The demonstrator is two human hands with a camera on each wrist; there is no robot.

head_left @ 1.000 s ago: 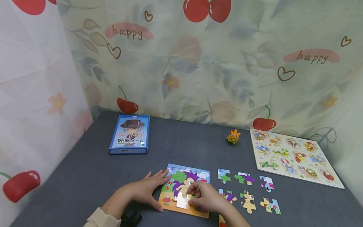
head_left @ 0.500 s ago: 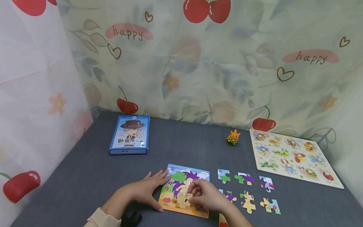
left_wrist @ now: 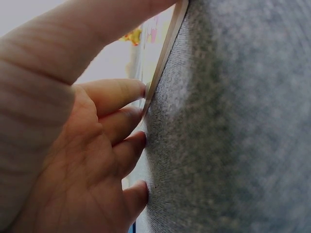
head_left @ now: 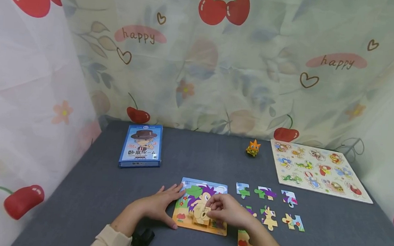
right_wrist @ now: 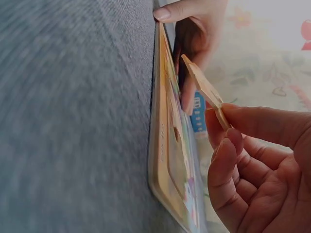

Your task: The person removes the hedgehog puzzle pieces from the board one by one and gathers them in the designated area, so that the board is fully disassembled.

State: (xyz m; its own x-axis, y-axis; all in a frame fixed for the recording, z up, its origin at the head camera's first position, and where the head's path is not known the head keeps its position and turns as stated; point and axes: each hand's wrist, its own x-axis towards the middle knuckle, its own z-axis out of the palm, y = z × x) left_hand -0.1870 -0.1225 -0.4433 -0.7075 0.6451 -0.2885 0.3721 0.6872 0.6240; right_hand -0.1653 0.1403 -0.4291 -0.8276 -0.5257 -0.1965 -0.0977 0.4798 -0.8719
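Observation:
A wooden puzzle board with a purple-haired hedgehog picture lies at the front middle of the table. My left hand rests at its left side, fingers straight, fingertips on the edge and thumb near the lower left corner; the left wrist view shows these fingers against the rim. Over the board, my right hand pinches a tan puzzle piece between thumb and fingers. In the right wrist view that puzzle piece is tilted and raised off the board.
Several loose pieces lie right of the board, among them a yellow piece and one with an apple, partly behind the right forearm. Farther back are a blue box, an orange spiky figurine and an insect picture board.
The right hand has raised and shifted the pinched piece slightly right, and its glare is gone, showing the tan picture. The left hand stays put.

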